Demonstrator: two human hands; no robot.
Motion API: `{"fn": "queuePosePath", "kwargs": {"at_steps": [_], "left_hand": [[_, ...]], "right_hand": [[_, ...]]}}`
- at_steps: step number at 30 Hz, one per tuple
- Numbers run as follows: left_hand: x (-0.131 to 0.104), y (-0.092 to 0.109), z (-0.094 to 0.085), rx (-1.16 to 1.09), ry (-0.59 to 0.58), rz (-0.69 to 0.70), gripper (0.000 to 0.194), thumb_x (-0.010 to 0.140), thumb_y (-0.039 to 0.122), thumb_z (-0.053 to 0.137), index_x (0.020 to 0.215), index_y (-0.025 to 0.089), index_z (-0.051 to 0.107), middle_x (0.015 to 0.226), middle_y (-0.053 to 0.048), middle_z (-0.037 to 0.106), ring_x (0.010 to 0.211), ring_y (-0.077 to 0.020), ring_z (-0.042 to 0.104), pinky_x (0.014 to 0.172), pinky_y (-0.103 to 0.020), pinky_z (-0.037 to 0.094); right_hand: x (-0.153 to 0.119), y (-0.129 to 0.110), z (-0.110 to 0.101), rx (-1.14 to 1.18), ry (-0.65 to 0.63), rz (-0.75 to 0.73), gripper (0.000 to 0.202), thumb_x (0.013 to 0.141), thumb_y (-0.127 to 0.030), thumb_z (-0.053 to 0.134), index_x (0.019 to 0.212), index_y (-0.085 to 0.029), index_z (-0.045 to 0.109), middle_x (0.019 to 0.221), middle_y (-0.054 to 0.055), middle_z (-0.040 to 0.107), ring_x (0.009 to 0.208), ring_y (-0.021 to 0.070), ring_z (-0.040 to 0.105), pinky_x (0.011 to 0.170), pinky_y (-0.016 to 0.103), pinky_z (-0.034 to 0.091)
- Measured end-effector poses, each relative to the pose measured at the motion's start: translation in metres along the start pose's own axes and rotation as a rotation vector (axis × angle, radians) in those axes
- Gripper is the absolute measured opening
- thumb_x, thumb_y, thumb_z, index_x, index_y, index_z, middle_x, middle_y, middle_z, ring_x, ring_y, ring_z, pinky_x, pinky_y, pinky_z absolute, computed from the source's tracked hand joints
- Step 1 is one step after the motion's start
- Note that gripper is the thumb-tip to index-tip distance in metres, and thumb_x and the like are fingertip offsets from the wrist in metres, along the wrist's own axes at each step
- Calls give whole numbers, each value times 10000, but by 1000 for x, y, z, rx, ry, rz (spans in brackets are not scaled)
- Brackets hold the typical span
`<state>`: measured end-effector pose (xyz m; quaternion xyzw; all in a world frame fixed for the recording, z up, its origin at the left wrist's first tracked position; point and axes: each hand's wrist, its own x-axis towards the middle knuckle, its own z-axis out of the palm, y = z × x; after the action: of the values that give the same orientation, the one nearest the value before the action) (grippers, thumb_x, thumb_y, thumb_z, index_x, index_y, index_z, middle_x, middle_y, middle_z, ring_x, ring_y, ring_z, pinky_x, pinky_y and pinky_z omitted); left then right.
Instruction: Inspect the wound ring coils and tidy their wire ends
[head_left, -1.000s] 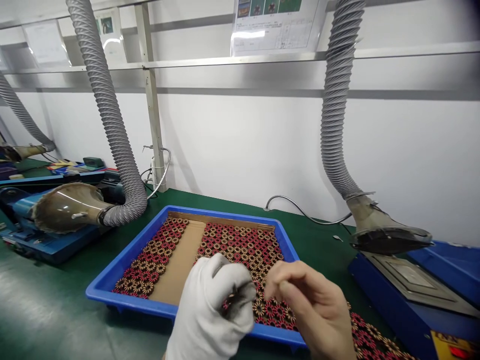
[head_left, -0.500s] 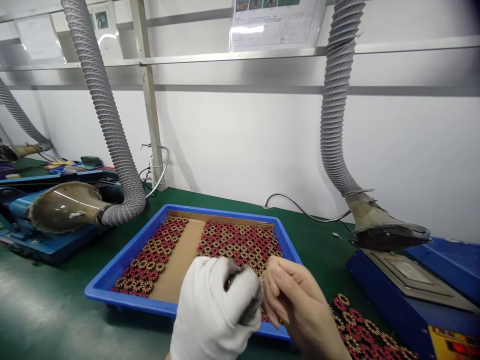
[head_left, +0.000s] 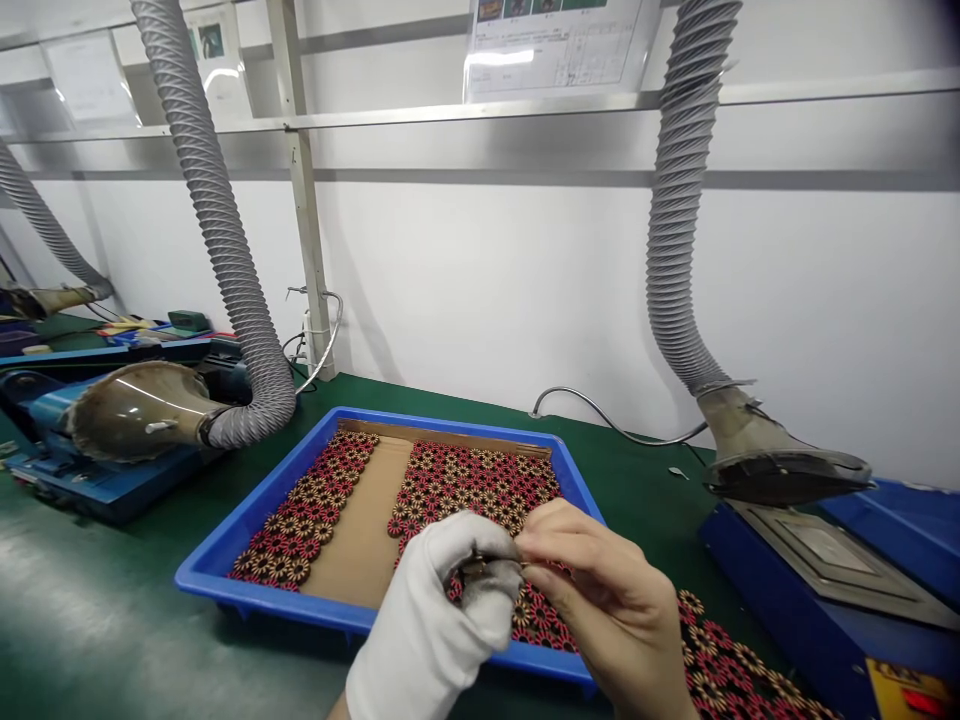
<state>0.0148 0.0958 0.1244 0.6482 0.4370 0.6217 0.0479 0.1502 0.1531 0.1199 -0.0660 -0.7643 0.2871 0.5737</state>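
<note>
My left hand (head_left: 450,610), in a white glove with dark-stained fingertips, is closed around a small wound ring coil (head_left: 474,568), mostly hidden by the fingers. Bare and pinched, the fingers of my right hand (head_left: 592,590) meet the glove's fingertips; a thin wire seems to be between them, barely visible. Both hands are above the front of a blue tray (head_left: 262,598). Rows of red and copper-coloured ring coils (head_left: 465,475) lie in it on brown cardboard (head_left: 352,540), with another band of coils along its left side.
More loose ring coils (head_left: 720,665) lie on the green table at right, beside a blue machine (head_left: 795,590) with a metal plate on top. An extraction hood (head_left: 780,465) hangs over it. Another hood (head_left: 139,412) stands at left by blue equipment.
My right hand has turned, and its fingertips have come up against the gloved ones. Before, a small gap with a thin wire showed between the hands. The view has shifted slightly.
</note>
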Motion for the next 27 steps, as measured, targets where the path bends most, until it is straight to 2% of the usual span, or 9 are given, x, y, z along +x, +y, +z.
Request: {"fn": "queuePosePath", "kwargs": {"at_steps": [4, 7, 10, 14, 16, 20, 22, 25, 27], "left_hand": [[0, 1, -1, 29, -38, 10, 226, 684, 43, 384, 716, 184, 558, 609, -1, 642, 523, -109, 617, 532, -163, 526], [-2, 2, -4, 292, -1, 140, 200, 732, 41, 427, 707, 190, 559, 614, -8, 600, 548, -133, 579, 551, -232, 512], [-4, 4, -9, 645, 29, 374, 152, 794, 97, 487, 733, 188, 593, 614, -37, 562, 552, -180, 532, 532, -305, 461], [-3, 5, -14, 789, 78, 505, 110, 814, 131, 532, 850, 171, 627, 649, -67, 592, 578, -209, 549, 555, -338, 454], [-2, 6, -14, 678, 79, 419, 135, 793, 86, 515, 817, 183, 606, 638, -39, 575, 557, -177, 528, 545, -302, 446], [-1, 5, -12, 415, 34, 238, 186, 761, 51, 454, 739, 209, 549, 635, 8, 555, 545, -128, 512, 525, -233, 433], [0, 4, -11, 363, 14, 213, 176, 758, 61, 454, 737, 213, 541, 631, 19, 549, 550, -123, 515, 533, -226, 438], [-1, 3, -11, 434, 4, 245, 168, 768, 69, 461, 734, 207, 551, 624, 6, 547, 550, -137, 512, 533, -245, 434], [-2, 3, -13, 579, 2, 339, 150, 791, 91, 477, 746, 196, 574, 625, -22, 559, 546, -161, 511, 526, -276, 427]], "right_hand": [[1, -2, -2, -113, 32, -111, 281, 826, 15, 636, 975, -215, 697, 757, 25, 682, 713, 185, 620, 665, 325, 513], [1, -9, 0, -248, -13, -148, 213, 846, 11, 564, 877, -187, 635, 715, 23, 628, 677, 167, 572, 623, 293, 473], [0, -13, 5, -136, -43, 179, 213, 933, -144, 498, 726, -192, 507, 647, -6, 481, 585, 133, 444, 523, 255, 358], [-4, -7, 9, 618, -130, 653, 372, 985, -388, 440, 656, -219, 402, 467, -93, 261, 390, 90, 254, 394, 225, 236], [-6, -3, 7, 670, -87, 567, 397, 978, -390, 474, 628, -204, 452, 435, -79, 314, 381, 96, 318, 406, 230, 281], [-5, 1, -1, 189, -23, 231, 42, 901, -219, 650, 898, -207, 690, 743, 36, 638, 704, 177, 581, 624, 284, 467], [-3, -1, -2, 90, -53, 90, 210, 878, -104, 649, 1026, -248, 687, 815, 34, 676, 767, 190, 614, 682, 305, 500], [0, -7, 1, -92, -60, -108, 243, 866, -3, 567, 943, -212, 663, 763, 34, 666, 727, 184, 609, 688, 314, 500], [0, -10, 3, -179, -53, -35, 184, 890, -51, 530, 794, -187, 609, 689, 30, 596, 642, 165, 552, 597, 285, 453]]}}
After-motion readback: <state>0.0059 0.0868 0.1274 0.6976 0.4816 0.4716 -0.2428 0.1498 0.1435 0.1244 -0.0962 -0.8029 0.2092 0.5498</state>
